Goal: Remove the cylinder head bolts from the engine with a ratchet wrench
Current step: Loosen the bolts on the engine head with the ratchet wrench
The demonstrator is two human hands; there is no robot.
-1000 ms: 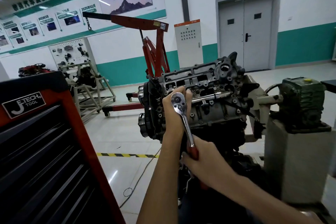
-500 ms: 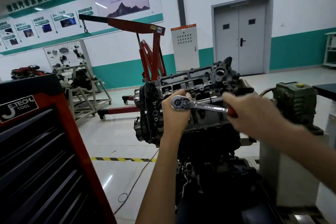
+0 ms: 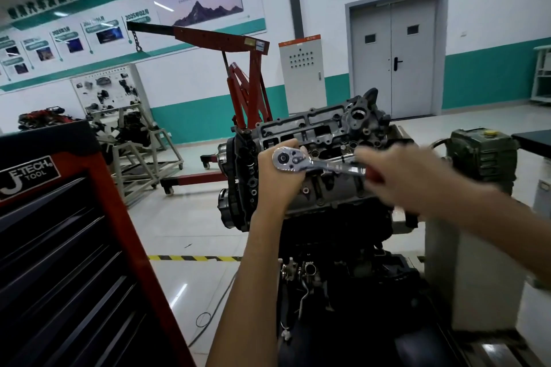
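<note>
A grey engine with its cylinder head [image 3: 325, 134] exposed sits on a stand in the centre. A chrome ratchet wrench [image 3: 301, 161] with a red grip lies almost level across the head, pointing right. My left hand [image 3: 280, 185] cups the ratchet's round head from behind and steadies it against the engine's left part. My right hand [image 3: 402, 179], blurred by motion, is closed on the red grip at the wrench's right end. The bolt under the ratchet head is hidden by my left hand.
A red and black tool cabinet [image 3: 68, 247] stands close at the left. Behind the engine is a red engine hoist [image 3: 247, 89]. A green gearbox [image 3: 483, 158] on a grey pedestal stands at the right. A cable lies on the floor [image 3: 205, 316].
My right hand swung the wrench handle from pointing down to pointing right, and since half a second ago it has dipped slightly. My left hand stayed on the ratchet head.
</note>
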